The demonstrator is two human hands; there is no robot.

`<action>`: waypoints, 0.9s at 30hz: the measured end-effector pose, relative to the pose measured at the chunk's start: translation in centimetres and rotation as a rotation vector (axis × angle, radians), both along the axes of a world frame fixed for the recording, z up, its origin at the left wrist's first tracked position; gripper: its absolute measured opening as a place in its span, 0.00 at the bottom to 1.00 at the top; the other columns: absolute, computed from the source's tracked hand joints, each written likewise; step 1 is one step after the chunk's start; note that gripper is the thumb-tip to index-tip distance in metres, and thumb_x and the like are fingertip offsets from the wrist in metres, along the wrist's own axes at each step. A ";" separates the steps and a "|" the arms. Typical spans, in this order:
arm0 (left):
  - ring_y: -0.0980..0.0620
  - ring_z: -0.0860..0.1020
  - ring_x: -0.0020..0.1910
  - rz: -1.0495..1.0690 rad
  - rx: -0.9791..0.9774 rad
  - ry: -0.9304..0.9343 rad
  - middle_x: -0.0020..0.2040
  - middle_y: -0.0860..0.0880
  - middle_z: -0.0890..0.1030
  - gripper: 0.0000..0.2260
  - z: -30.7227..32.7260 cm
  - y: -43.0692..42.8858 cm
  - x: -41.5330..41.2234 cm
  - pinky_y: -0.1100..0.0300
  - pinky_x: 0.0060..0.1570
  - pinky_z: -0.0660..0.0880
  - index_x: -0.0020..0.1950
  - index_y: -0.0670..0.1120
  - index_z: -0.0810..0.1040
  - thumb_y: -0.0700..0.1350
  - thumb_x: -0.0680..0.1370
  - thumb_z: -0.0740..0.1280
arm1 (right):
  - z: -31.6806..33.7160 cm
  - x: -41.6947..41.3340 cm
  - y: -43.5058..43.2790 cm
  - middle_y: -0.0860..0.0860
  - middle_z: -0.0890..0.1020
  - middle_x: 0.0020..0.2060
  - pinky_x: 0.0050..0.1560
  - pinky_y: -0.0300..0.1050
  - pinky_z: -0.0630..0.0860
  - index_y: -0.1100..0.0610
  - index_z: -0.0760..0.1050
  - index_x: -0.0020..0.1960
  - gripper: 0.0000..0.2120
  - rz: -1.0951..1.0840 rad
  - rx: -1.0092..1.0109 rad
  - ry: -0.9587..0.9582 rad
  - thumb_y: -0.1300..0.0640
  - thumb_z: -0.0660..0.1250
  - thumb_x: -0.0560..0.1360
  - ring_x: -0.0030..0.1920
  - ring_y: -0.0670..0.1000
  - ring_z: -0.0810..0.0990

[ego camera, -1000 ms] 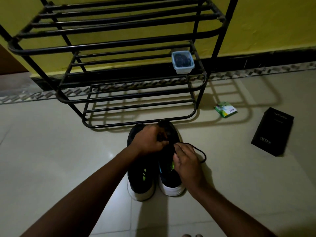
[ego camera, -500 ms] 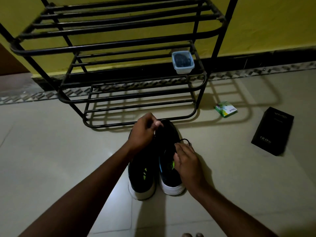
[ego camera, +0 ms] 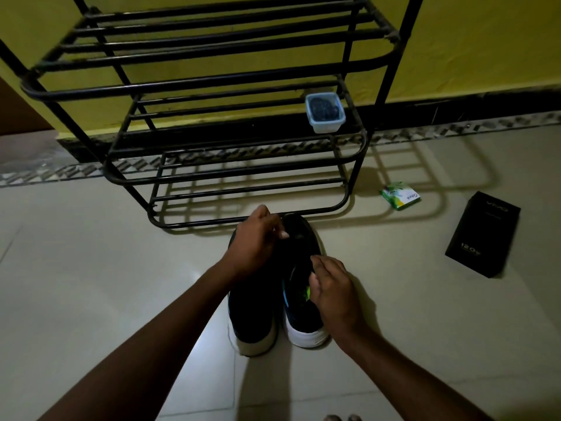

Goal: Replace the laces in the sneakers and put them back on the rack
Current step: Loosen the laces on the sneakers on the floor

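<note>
On the pale tiled floor (ego camera: 91, 268), just in front of the lowest tier of the black metal rack (ego camera: 194, 86), the two dark sneakers stand side by side with white-soled heels toward the person and toes toward the rack. The left sneaker (ego camera: 252, 323) is nearly all in shadow, and the left forearm crosses its front half. The right sneaker (ego camera: 303, 323) shows a blue stripe and a yellow-green patch at its opening. The left hand (ego camera: 255, 244) hovers over the toe of the right sneaker with fingers curled and thumb and forefinger drawn together. Black lace against black upper cannot be made out, so whether it pinches anything cannot be told. The right hand (ego camera: 334, 287) sits on the right sneaker's throat with bent fingers, the tips on the upper, and hides the shoe's outer side. Whether it grips or only rests there is unclear. On the rack's middle tier, at its right end, stands a small clear container (ego camera: 325, 123) holding something dark that cannot be identified. The rack's top is cut off by the frame. To the right on the floor lie a small green packet (ego camera: 400, 196) and, farther out, a black box (ego camera: 482, 235) with faint lettering. A yellow wall (ego camera: 485, 41) with a dark skirting runs behind. Two toes (ego camera: 341, 417) just show at the bottom edge.
</note>
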State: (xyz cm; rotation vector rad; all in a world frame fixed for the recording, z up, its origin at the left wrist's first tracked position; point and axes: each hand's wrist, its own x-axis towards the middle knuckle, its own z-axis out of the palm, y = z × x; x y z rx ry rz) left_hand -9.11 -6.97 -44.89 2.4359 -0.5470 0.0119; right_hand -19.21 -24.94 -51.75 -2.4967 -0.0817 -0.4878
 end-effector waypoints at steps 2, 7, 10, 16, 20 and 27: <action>0.49 0.80 0.49 0.055 -0.285 0.118 0.49 0.50 0.80 0.05 0.7 -0.5 0.0 0.50 0.51 0.78 0.47 0.46 0.76 0.43 0.82 0.65 | 0.0 -0.1 0.0 0.60 0.83 0.50 0.54 0.46 0.80 0.67 0.81 0.58 0.19 -0.001 0.002 -0.001 0.57 0.58 0.77 0.51 0.58 0.83; 0.50 0.69 0.28 0.153 -0.773 0.424 0.32 0.48 0.69 0.13 3.0 -1.3 -0.5 0.54 0.31 0.66 0.45 0.43 0.67 0.46 0.87 0.55 | -0.1 -0.1 0.0 0.60 0.83 0.51 0.54 0.48 0.81 0.67 0.81 0.59 0.19 0.008 0.018 0.025 0.57 0.58 0.77 0.52 0.59 0.82; 0.50 0.77 0.37 0.058 0.001 0.097 0.37 0.52 0.77 0.14 2.4 -0.6 0.1 0.53 0.36 0.72 0.45 0.49 0.75 0.57 0.82 0.64 | 0.0 -0.1 -0.1 0.61 0.83 0.51 0.55 0.48 0.81 0.67 0.81 0.59 0.20 0.023 0.015 0.028 0.57 0.58 0.77 0.52 0.59 0.82; 0.49 0.66 0.70 -0.161 0.627 0.135 0.72 0.53 0.69 0.48 2.1 -0.1 -0.5 0.47 0.63 0.69 0.76 0.56 0.67 0.78 0.61 0.69 | 0.1 -0.1 0.0 0.61 0.83 0.51 0.53 0.49 0.81 0.67 0.81 0.58 0.19 0.014 0.001 0.020 0.57 0.58 0.77 0.51 0.60 0.83; 0.49 0.58 0.77 -0.211 0.755 0.134 0.80 0.54 0.61 0.54 1.1 -0.3 -0.8 0.39 0.69 0.54 0.80 0.56 0.59 0.80 0.60 0.66 | 0.4 0.2 0.0 0.61 0.83 0.51 0.53 0.49 0.81 0.67 0.81 0.58 0.19 0.017 -0.004 0.027 0.58 0.59 0.76 0.52 0.60 0.83; 0.52 0.56 0.80 -0.236 0.792 0.159 0.81 0.52 0.60 0.52 1.4 -0.8 -0.8 0.43 0.71 0.49 0.82 0.52 0.57 0.76 0.65 0.68 | 3.5 2.7 -0.2 0.55 0.76 0.60 0.58 0.51 0.78 0.58 0.77 0.66 0.24 0.115 -0.026 0.191 0.66 0.69 0.70 0.62 0.57 0.73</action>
